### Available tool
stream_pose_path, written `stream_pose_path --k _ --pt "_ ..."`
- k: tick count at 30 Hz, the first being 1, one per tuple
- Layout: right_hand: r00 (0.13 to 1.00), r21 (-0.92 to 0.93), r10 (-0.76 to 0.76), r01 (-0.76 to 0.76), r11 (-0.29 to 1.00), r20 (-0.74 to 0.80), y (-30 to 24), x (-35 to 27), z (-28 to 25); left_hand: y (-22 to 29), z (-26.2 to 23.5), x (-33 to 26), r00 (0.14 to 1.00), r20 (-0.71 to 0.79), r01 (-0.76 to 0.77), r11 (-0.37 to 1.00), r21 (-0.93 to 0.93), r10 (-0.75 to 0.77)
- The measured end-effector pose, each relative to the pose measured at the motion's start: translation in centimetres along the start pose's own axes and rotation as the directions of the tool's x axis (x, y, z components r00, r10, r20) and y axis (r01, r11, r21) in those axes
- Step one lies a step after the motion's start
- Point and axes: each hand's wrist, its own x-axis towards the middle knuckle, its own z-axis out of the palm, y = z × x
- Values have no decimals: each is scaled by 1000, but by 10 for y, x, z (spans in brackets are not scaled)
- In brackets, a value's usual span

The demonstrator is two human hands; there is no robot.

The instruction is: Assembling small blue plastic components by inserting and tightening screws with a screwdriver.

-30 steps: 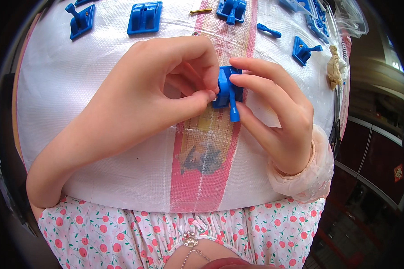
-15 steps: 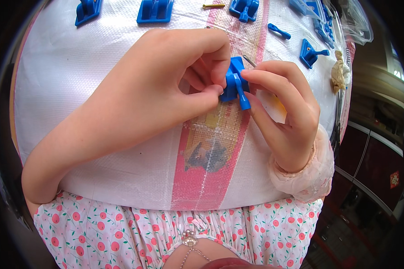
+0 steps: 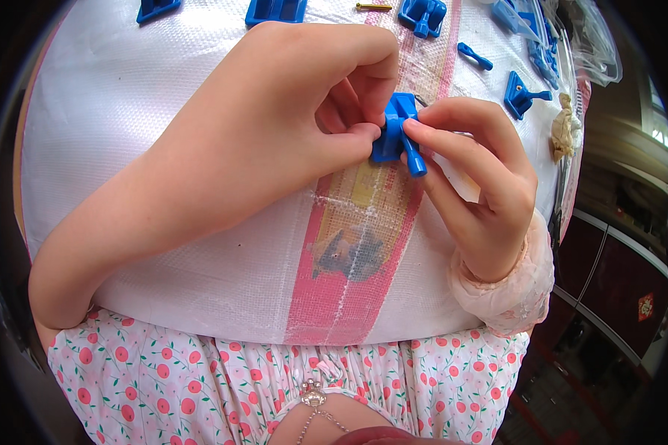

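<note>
A blue plastic bracket (image 3: 395, 111) sits between my two hands over the middle of the table. A blue lever (image 3: 414, 157) with a flared end is set in it and points toward me. My right hand (image 3: 490, 167) is closed on the bracket's right side, with a fingertip over the lever's upper part. The thumb and index finger of my left hand (image 3: 297, 104) are pinched together at the left side of the bracket. Whatever lies between those fingertips is mostly hidden. A thin dark metal rod (image 3: 421, 99) shows just behind my right fingers.
At the far edge are blue base pieces (image 3: 277, 10), a brass-coloured pin (image 3: 373, 7) and a bracket with lever (image 3: 423, 16). To the right lie a loose blue lever (image 3: 475, 56), another bracket (image 3: 519, 96), a clear container (image 3: 513, 18) with blue parts and a crumpled tan scrap (image 3: 564, 130).
The view has turned slightly. Both hands stay at the bracket; my right fingertip has shifted onto the lever's upper part. The dark rod is now more covered by my fingers.
</note>
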Motion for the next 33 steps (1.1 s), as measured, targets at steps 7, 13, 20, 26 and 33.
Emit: stream_pose_path --k 7,13,20,26,33 --pt "999 -3 -30 30 1000 26 4 6 -4 2 -2 4 998 51 -26 994 107 21" --pt "998 -2 -18 18 1000 57 4 11 -5 2 -3 3 999 51 -22 990 140 15" --pt "995 11 11 -13 1000 95 3 11 -7 29 -26 13 948 303 82 995 60 -96" --pt "995 19 -1 -1 1000 105 1 12 -7 16 -14 7 976 166 120 984 129 -141" --pt "995 105 48 -57 993 87 4 7 -6 27 -13 8 977 210 -106 933 343 34"
